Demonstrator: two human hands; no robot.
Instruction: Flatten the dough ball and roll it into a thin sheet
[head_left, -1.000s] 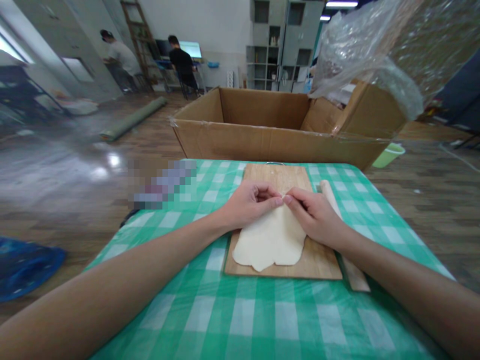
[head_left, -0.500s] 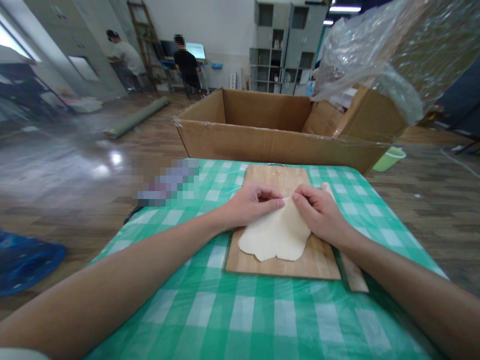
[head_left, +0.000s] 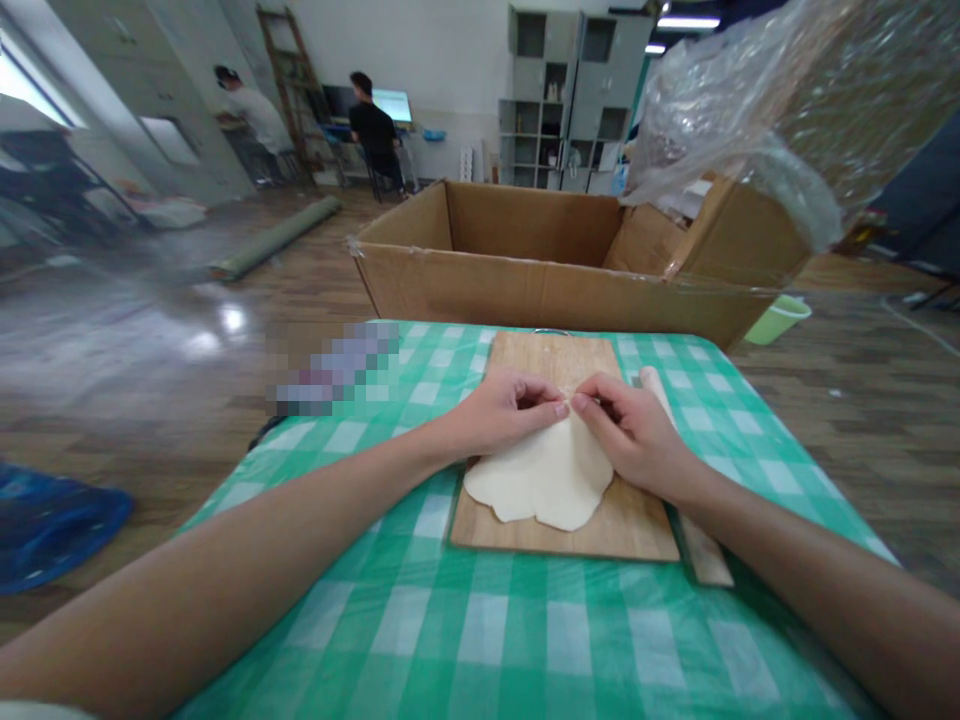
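A thin, pale sheet of dough [head_left: 544, 480] with a wavy near edge lies on a wooden cutting board [head_left: 630, 530]. My left hand [head_left: 514, 408] pinches the far edge of the dough between thumb and fingers. Close beside it, my right hand [head_left: 634, 425] grips the same edge, its fingertips almost touching the left ones. The dough hangs from both hands toward me, its lower part resting on the board. A wooden rolling pin [head_left: 703, 550] lies along the board's right side, partly hidden under my right wrist.
A green and white checked cloth [head_left: 510, 640] covers the table. Beyond its far edge stands a large open cardboard box [head_left: 517, 285] with plastic wrap [head_left: 720, 110] at the right. A blurred-out object [head_left: 337, 365] lies at the table's left. Two people sit far back.
My right hand has shifted slightly left, closer to my left hand. The dough has swung a little to the left and its near edge has changed shape.
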